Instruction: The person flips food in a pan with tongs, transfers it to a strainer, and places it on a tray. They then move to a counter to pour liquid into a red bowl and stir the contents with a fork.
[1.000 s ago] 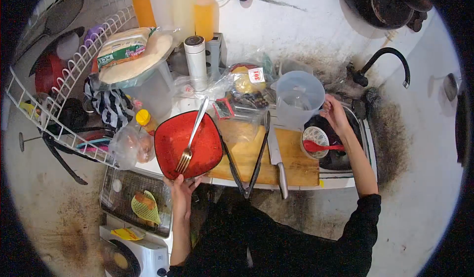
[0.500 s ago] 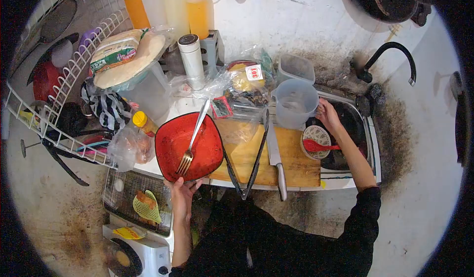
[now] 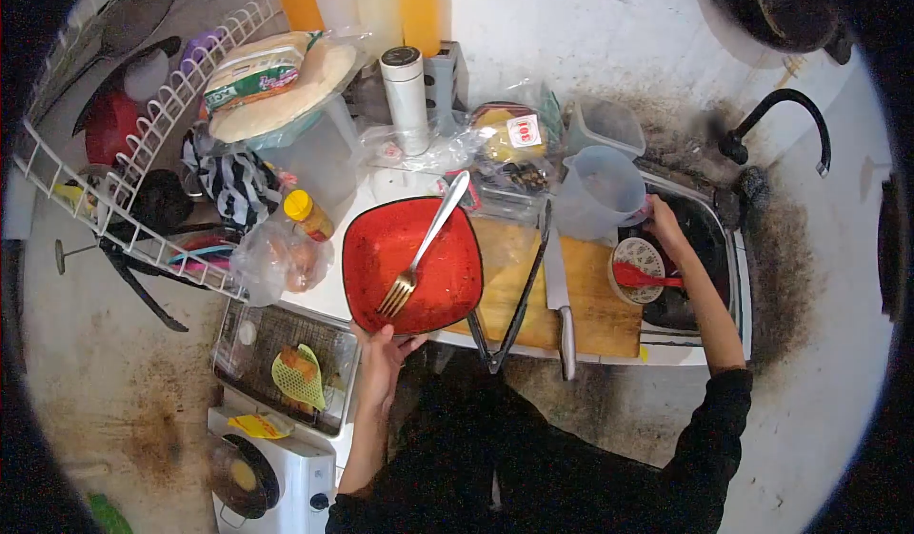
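Observation:
My left hand (image 3: 381, 361) holds a red square plate (image 3: 381, 248) with a dark rim by its near edge, fingers underneath. A metal fork (image 3: 426, 248) lies across the plate, tines toward me. My right hand (image 3: 665, 227) is closed on the handle of a translucent plastic jug (image 3: 595, 196), which leans slightly at the back of the cutting board (image 3: 609, 315). Below that hand sits a patterned bowl (image 3: 625, 291) with a red spoon (image 3: 652, 277) in it. Black-handled tongs (image 3: 519, 296) and a large knife (image 3: 557, 291) lie on the board.
A sink (image 3: 709, 267) with a black faucet (image 3: 790, 101) is at the right. Behind the plate stand a white flask (image 3: 407, 106), a plastic-bagged pack (image 3: 509, 144) and a clear container (image 3: 605, 127). A wire rack (image 3: 143, 177) fills the left, above a fryer-like tray (image 3: 257, 344) and stove (image 3: 295, 472).
My view has shifted, so the scene sits farther right. My right hand has closed round the jug's handle, and the jug now leans. The plate with the fork has moved slightly right and away.

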The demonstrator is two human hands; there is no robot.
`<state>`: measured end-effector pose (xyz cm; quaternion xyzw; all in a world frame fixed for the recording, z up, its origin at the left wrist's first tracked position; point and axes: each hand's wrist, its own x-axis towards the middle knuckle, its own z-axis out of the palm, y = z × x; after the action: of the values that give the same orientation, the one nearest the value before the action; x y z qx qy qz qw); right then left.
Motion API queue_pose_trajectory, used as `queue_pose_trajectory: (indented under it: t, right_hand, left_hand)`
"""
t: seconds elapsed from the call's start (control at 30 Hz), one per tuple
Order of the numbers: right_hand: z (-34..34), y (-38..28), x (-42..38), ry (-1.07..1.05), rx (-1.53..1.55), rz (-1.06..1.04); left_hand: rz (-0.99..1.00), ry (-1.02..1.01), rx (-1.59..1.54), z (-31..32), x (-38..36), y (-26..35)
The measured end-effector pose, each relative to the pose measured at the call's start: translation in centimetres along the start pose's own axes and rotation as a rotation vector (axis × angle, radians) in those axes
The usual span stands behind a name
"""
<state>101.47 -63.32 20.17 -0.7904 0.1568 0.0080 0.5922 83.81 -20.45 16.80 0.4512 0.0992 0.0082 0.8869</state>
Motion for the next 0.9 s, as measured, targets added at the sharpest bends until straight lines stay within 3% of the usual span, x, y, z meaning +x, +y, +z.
queue_pose_trajectory:
  t: [0.07,0.13,0.17,0.23,0.3,0.37,0.47,0.53,0.57,0.63,0.77,0.83,0.9]
  right_hand:
    - [-1.0,0.6,1.3,-0.049,-0.127,-0.040]
    - [-0.9,0.7,1.8,0.300,-0.553,-0.509]
    - [0.8,-2.3,-0.5,0.478,-0.675,-0.720]
    - [5.5,-9.0,-5.6,0.468,-0.726,-0.930]
    - [11.1,-13.3,-10.1,0.228,-0.841,-1.316]
    - [15.4,-14.3,-12.6,-0.157,-0.977,-1.463]
    - [18.5,-13.9,-12.6,-0.338,-1.181,-1.503]
    - [19.4,-14.3,-12.2,-0.595,-1.379,-1.474]
    - [19.4,-14.5,-12.3,-0.605,-1.380,-1.484]
    - [18.7,-15.0,-12.6,-0.827,-1.229,-1.321]
    - [18.2,-16.4,-14.1,-0.672,-1.241,-1.310]
    - [18.3,-16.1,-14.9,-0.300,-1.408,-1.355]
    - [18.5,-14.3,-15.5,-0.414,-1.401,-1.270]
  left_hand:
    - [-0.008,0.002,-0.012,0.4,-0.2,0.5]
    - [0.006,-0.040,-0.032,0.8,-0.4,0.9]
    - [0.007,-0.037,-0.035,0.7,-0.4,0.9]
    - [-0.032,-0.070,-0.032,0.4,-0.3,0.6]
    - [-0.046,-0.098,-0.029,0.2,-0.2,0.2]
    - [-0.061,-0.143,-0.007,-0.1,-0.3,-0.1]
    - [-0.075,-0.164,-0.003,-0.5,-0.9,-0.1]
    - [-0.099,-0.154,0.010,-1.6,-1.3,-0.5]
    - [-0.128,-0.146,0.027,-2.0,-1.5,-0.6]
    - [-0.118,-0.154,0.038,-2.1,-1.7,-0.2]
    - [-0.159,-0.165,0.099,-2.0,-2.2,0.4]
    - [-0.146,-0.183,0.066,-2.8,-1.9,-0.2]
    - [-0.136,-0.206,0.035,-3.6,-1.5,-0.4]
